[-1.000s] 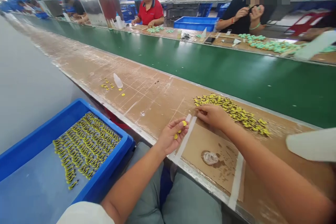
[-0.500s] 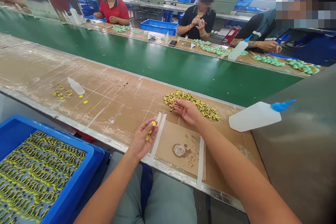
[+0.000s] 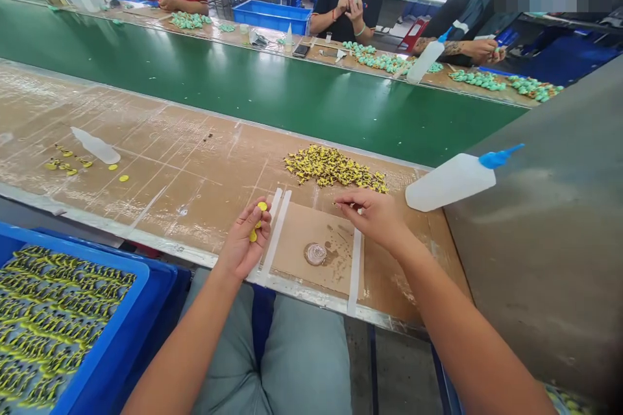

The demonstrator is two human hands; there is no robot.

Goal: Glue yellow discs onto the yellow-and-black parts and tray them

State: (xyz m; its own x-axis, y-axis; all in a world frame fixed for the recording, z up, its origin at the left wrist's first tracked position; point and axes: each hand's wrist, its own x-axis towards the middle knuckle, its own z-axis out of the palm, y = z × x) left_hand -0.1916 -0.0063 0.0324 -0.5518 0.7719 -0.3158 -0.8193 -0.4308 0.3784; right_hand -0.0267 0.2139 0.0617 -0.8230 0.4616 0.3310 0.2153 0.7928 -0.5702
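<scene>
My left hand (image 3: 247, 237) is closed around several round yellow discs (image 3: 262, 206), just left of the taped cardboard sheet (image 3: 296, 233). Thumb and index finger of my right hand (image 3: 372, 217) are pinched together above the sheet's upper right part; a tiny dark piece seems to show at the fingertips, too small to make out. Behind the sheet lies a pile of small yellow and black pieces (image 3: 331, 165). On the cardboard sits a round blob of clear glue (image 3: 315, 253) with brown stains beside it.
A white glue bottle (image 3: 452, 181) lies against the metal panel (image 3: 545, 207) at right. Far left are loose yellow discs and a small bottle (image 3: 97, 146). A blue tray (image 3: 141, 272) of yellow-black pieces stands lower left. Beyond the green belt (image 3: 195, 84), people handle mint-green pieces.
My right hand has drawn back from the pile and its fingers have closed into a pinch. My left hand still holds the discs. The view has shifted, moving the scene up and left.
</scene>
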